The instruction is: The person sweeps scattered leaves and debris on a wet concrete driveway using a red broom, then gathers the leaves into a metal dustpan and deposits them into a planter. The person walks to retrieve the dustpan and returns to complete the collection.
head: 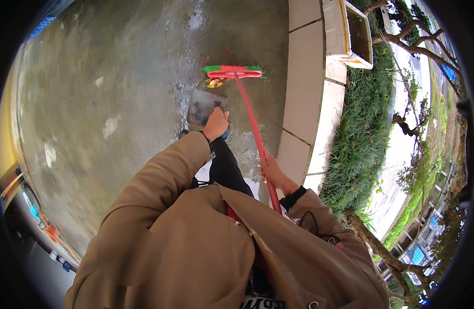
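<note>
My right hand (274, 172) is closed around the red handle of a broom (249, 98). The broom's head, with green and red bristles, lies on the wet concrete ground (136, 89) ahead of me. Just on my side of the bristles sits a small pile of yellowish and reddish litter (216, 82). A greyish dustpan (201, 106) rests near the pile, its front edge facing the broom head. My left hand (216, 123) grips it from above; the handle is hidden by the fingers. A few red scraps (226, 53) lie beyond the broom.
A tiled ledge (302, 89) runs along the right, with a white foam box (337, 34) on it. Grass (362, 127) and tree branches (391, 258) lie past the ledge. An orange cord (66, 247) stretches along the lower left. Shoes and dark trousers (227, 164) are below my hands.
</note>
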`<state>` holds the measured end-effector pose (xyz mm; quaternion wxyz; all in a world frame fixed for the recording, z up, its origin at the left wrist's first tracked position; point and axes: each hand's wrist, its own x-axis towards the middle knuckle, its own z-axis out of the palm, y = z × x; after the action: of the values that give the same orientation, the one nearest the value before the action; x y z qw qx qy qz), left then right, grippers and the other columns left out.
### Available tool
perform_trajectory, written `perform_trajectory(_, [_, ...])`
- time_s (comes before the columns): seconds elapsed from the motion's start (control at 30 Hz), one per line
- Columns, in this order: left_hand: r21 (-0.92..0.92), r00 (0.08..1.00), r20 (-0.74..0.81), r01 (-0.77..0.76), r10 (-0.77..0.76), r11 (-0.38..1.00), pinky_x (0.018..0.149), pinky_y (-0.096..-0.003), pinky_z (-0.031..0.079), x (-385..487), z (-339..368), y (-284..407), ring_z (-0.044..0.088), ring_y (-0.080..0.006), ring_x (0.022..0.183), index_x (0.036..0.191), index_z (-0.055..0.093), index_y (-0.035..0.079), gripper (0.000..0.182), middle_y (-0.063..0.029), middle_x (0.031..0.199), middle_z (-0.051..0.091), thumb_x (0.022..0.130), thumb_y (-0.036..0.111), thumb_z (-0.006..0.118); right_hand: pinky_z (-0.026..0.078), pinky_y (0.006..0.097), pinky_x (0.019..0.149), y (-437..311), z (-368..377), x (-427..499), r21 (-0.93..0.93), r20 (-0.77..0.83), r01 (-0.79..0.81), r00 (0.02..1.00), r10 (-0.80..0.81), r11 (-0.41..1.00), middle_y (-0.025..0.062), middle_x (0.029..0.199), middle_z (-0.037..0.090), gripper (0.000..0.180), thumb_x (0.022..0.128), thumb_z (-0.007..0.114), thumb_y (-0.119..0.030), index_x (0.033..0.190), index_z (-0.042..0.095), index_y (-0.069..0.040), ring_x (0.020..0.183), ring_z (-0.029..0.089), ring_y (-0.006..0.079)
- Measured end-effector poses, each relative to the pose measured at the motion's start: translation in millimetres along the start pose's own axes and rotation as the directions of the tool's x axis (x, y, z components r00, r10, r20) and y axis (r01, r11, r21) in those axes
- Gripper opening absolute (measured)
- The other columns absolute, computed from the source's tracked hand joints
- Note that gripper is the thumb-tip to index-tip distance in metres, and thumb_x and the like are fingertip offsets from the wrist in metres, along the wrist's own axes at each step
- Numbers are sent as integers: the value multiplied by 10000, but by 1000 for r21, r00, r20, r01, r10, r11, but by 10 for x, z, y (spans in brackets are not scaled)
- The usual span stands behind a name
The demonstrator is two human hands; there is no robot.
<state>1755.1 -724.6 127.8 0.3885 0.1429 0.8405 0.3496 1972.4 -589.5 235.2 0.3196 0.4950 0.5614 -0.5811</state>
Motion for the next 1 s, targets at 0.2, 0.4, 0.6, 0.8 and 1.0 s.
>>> perform_trajectory(0.2, [-56,997,-65,-45,41,997,698,-519,442,127,87,37,572,-490,828,959,484,-72,358,-319,880,588,967,285,504,448,299,412,106,-3,-769,-100,77,-83,993,91,992,25,649,485,397,1007,405,-260,1371,387,-102,495,477,129])
perform_trajectory(0.4, [-69,991,-29,-132,130,989,647,-507,454,95,2,-54,601,-470,766,938,458,-76,314,-313,795,589,946,232,522,418,264,420,19,-188,-1296,-121,161,-133,975,151,984,-4,643,458,513,1002,432,-223,1495,294,-190,498,442,91])
perform_trajectory(0.6, [-1,986,-136,-102,100,995,643,-514,477,42,-228,80,618,-464,748,926,452,-69,308,-318,781,595,941,230,524,410,263,401,-124,-257,-1034,-100,5,-60,998,60,993,-13,624,462,529,996,442,-206,1500,282,-209,465,445,94])
perform_trajectory(0.8, [85,992,-109,-53,63,995,699,-535,474,0,-563,117,612,-480,812,1026,450,-78,361,-319,841,622,970,277,479,386,260,380,-613,-362,-105,33,-53,173,984,-171,984,-6,636,461,507,990,463,-195,1469,300,-166,453,427,93])
perform_trajectory(1.0, [98,995,-82,-41,50,994,696,-543,468,-164,-527,-115,609,-487,816,1027,447,-73,358,-325,848,616,969,278,487,389,266,372,-901,-268,579,-155,-96,218,967,-234,964,5,605,444,568,989,456,-197,1508,228,-153,432,424,108])
